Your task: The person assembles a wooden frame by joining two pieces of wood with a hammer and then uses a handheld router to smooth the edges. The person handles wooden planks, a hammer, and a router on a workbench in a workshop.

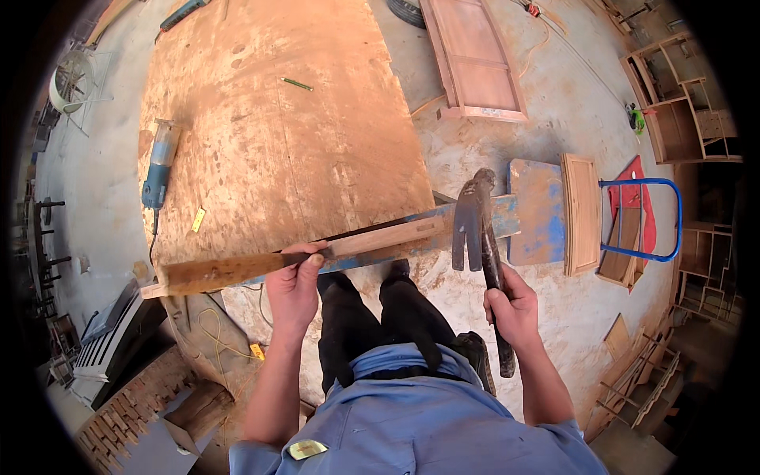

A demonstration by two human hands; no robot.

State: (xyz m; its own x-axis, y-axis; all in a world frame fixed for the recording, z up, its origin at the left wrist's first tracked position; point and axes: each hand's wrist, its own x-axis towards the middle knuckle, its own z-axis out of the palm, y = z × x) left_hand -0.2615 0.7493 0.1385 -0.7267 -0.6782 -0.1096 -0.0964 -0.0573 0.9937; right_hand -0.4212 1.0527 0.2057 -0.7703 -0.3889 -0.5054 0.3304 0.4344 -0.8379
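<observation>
My left hand [297,281] grips a long chisel [226,271] near where its dark blade leaves the worn brown wooden handle. The blade points right at a pale wooden strip [388,235] with a notched end. The strip lies along the blue-painted front edge of the workbench [277,142]. My right hand [513,305] is shut on the dark handle of a claw hammer [473,218]. Its black head is raised just right of the strip's end. My dark trousers and shoes show between both hands.
A blue angle grinder [160,166] and a green pencil [297,83] lie on the plywood bench top. A wooden door panel [477,59] lies on the floor beyond. A small framed panel [582,212] and a blue metal trolley frame [643,220] stand right. Shelving units line the right side.
</observation>
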